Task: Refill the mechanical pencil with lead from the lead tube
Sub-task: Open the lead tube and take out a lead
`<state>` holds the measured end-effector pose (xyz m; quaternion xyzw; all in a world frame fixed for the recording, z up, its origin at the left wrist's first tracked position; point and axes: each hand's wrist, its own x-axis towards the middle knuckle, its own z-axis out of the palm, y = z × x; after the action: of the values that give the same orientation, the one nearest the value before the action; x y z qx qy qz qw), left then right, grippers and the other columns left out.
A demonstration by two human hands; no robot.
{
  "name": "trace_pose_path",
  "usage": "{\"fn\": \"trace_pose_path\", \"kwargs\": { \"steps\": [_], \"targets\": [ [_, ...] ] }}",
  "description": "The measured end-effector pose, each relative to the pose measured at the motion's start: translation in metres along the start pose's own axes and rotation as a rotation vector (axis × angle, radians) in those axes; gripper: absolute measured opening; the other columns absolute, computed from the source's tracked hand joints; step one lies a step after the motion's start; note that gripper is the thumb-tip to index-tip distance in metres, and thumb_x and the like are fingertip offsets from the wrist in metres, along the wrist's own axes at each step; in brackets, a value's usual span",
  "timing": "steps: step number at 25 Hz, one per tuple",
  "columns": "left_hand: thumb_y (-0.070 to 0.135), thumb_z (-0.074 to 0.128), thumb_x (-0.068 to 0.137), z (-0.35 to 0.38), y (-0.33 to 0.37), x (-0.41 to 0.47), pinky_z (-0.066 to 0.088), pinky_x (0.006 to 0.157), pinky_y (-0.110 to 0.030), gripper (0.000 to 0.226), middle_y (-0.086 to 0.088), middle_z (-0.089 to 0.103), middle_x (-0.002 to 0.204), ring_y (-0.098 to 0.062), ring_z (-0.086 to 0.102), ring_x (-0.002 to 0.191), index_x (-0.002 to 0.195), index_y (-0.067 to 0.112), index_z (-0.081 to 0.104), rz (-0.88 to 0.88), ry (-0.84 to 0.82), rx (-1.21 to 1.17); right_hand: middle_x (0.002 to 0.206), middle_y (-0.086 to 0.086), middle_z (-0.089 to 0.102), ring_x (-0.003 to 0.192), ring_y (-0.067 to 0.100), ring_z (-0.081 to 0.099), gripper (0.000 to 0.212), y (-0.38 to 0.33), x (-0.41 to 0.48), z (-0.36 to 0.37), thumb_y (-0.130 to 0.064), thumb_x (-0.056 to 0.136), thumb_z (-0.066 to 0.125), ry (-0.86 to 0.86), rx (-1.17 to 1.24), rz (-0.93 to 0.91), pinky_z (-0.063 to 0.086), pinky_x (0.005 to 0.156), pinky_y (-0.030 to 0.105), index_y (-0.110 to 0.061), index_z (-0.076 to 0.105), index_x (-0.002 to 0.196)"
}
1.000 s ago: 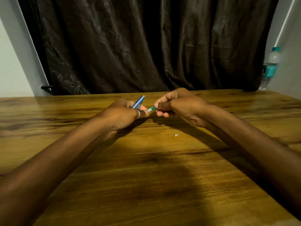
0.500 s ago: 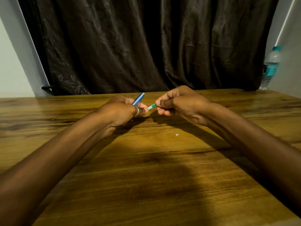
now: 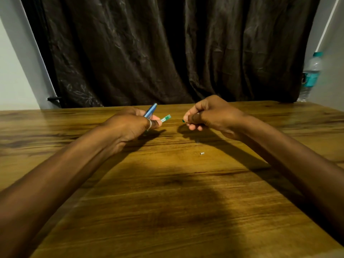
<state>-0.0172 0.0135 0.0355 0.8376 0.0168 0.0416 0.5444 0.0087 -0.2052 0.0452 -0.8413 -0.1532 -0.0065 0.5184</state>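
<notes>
My left hand (image 3: 130, 125) grips a blue mechanical pencil (image 3: 150, 110), its upper end sticking out past my knuckles. The same hand pinches a small green lead tube (image 3: 165, 118) between thumb and forefinger, the tube pointing right. My right hand (image 3: 210, 114) is a short way to the right, closed on a tiny dark green cap (image 3: 183, 120) at its fingertips. The two hands are apart above the wooden table (image 3: 167, 202). A small white piece (image 3: 202, 153) lies on the table below my right hand.
A dark curtain (image 3: 167, 49) hangs behind the table's far edge. A water bottle (image 3: 310, 75) with a teal label stands at the far right against the wall.
My hands were together on the lead tube. Now the right hand has pulled away to the right with the small green cap, and the tube stays in the left hand.
</notes>
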Motion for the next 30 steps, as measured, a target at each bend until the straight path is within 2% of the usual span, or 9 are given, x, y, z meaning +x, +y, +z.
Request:
{"fn": "trace_pose_path", "kwargs": {
  "steps": [3, 6, 8, 11, 15, 21, 24, 28, 30],
  "targets": [
    [0.021, 0.079, 0.082, 0.002, 0.0, 0.001, 0.051, 0.081, -0.034, 0.006, -0.004, 0.076, 0.093, -0.02, 0.064, 0.09, 0.088, 0.02, 0.079, -0.005, 0.005, -0.007, 0.078, -0.004, 0.078, 0.07, 0.001, 0.068, 0.006, 0.001, -0.003, 0.006, -0.019, 0.087, 0.072, -0.053, -0.534, -0.193, 0.043, 0.055, 0.007, -0.019, 0.078, 0.087],
    [0.022, 0.077, 0.085, 0.003, 0.002, -0.001, 0.05, 0.081, -0.038, 0.008, -0.002, 0.074, 0.087, -0.02, 0.063, 0.088, 0.091, 0.019, 0.08, -0.021, -0.016, 0.009, 0.084, -0.014, 0.074, 0.077, -0.002, 0.062, 0.007, 0.0, -0.006, 0.015, -0.027, 0.088, 0.07, -0.17, -0.89, -0.383, 0.041, 0.063, 0.017, -0.024, 0.077, 0.089],
    [0.021, 0.077, 0.084, 0.003, 0.003, -0.002, 0.053, 0.089, -0.042, 0.007, -0.003, 0.075, 0.089, -0.023, 0.065, 0.092, 0.09, 0.018, 0.08, -0.022, -0.015, -0.001, 0.082, -0.017, 0.071, 0.077, -0.004, 0.06, 0.006, 0.0, -0.008, 0.018, -0.026, 0.088, 0.07, -0.236, -0.889, -0.375, 0.042, 0.065, 0.019, -0.025, 0.076, 0.086],
    [0.022, 0.077, 0.084, 0.003, 0.002, -0.002, 0.055, 0.083, -0.038, 0.006, -0.002, 0.075, 0.091, -0.022, 0.065, 0.094, 0.088, 0.02, 0.08, -0.023, -0.006, 0.015, 0.08, -0.017, 0.071, 0.079, -0.007, 0.061, 0.004, 0.003, -0.007, 0.018, -0.027, 0.087, 0.072, -0.251, -0.862, -0.346, 0.047, 0.068, 0.023, -0.026, 0.075, 0.084],
    [0.025, 0.08, 0.08, 0.002, 0.001, -0.001, 0.051, 0.1, -0.049, 0.008, -0.004, 0.077, 0.098, -0.028, 0.067, 0.104, 0.087, 0.021, 0.081, -0.041, -0.009, 0.001, 0.087, -0.016, 0.073, 0.085, -0.005, 0.062, 0.008, 0.003, -0.006, 0.018, -0.03, 0.085, 0.075, -0.248, -0.834, -0.332, 0.051, 0.076, 0.026, -0.026, 0.077, 0.092],
    [0.024, 0.079, 0.082, 0.001, 0.001, -0.002, 0.051, 0.1, -0.051, 0.008, -0.005, 0.076, 0.099, -0.027, 0.066, 0.103, 0.089, 0.021, 0.081, -0.05, -0.022, 0.013, 0.088, -0.014, 0.075, 0.084, -0.005, 0.065, 0.009, -0.001, -0.005, 0.012, -0.03, 0.086, 0.074, -0.237, -0.792, -0.306, 0.051, 0.074, 0.022, -0.026, 0.077, 0.093],
    [0.022, 0.078, 0.082, 0.002, 0.003, -0.004, 0.052, 0.1, -0.049, 0.007, -0.006, 0.077, 0.096, -0.028, 0.068, 0.102, 0.089, 0.02, 0.08, -0.041, -0.03, 0.009, 0.083, -0.017, 0.073, 0.078, -0.009, 0.062, 0.005, -0.002, -0.004, 0.01, -0.026, 0.087, 0.073, -0.164, -0.764, -0.312, 0.044, 0.066, 0.012, -0.026, 0.077, 0.09],
    [0.022, 0.079, 0.082, 0.002, 0.002, -0.004, 0.053, 0.097, -0.045, 0.01, -0.008, 0.077, 0.098, -0.027, 0.068, 0.101, 0.092, 0.018, 0.08, -0.041, -0.038, -0.01, 0.082, -0.009, 0.074, 0.077, -0.002, 0.068, 0.004, -0.004, -0.003, 0.008, -0.021, 0.087, 0.075, -0.008, -0.582, -0.309, 0.054, 0.071, 0.021, -0.021, 0.077, 0.09],
    [0.021, 0.077, 0.083, 0.003, 0.0, -0.002, 0.053, 0.084, -0.037, 0.009, -0.005, 0.076, 0.09, -0.023, 0.067, 0.09, 0.091, 0.018, 0.08, -0.025, -0.059, -0.006, 0.083, 0.003, 0.077, 0.078, 0.009, 0.074, 0.007, -0.006, -0.004, 0.011, -0.014, 0.088, 0.073, 0.021, -0.391, -0.239, 0.059, 0.07, 0.025, -0.016, 0.075, 0.094]
  ]
}}
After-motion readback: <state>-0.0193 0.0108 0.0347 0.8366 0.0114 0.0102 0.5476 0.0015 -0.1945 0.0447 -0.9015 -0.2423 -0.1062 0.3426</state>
